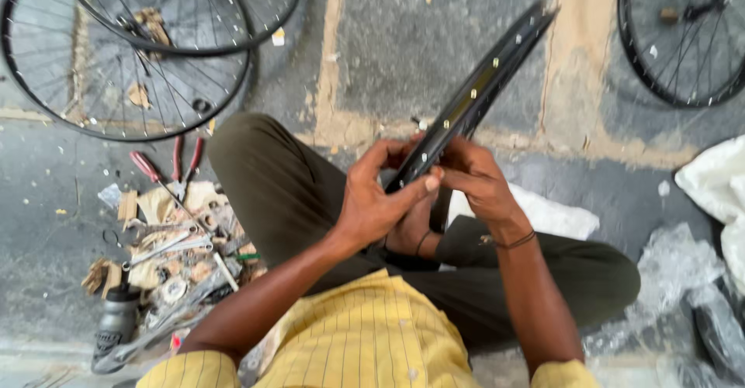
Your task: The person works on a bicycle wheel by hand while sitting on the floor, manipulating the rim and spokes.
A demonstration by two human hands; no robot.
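Observation:
A black bicycle rim point(485, 81) with brass spoke nipples along its inner face rises edge-on from my lap toward the upper right. My left hand point(378, 198) wraps the rim's lower part from the left, thumb pressed across its inner face. From the right, my right hand point(475, 177) grips the same section, fingers curled around the edge, a thin dark band on the wrist. I sit cross-legged in dark trousers and a yellow checked shirt on a concrete floor.
Two spoked wheels point(132, 54) lie overlapped at the upper left, another wheel point(683, 39) at the upper right. A pile of tools point(174, 233) with red-handled pliers and a screwdriver sits left of my knee, beside a dark bottle point(116, 322). Clear plastic wrapping point(683, 279) lies at right.

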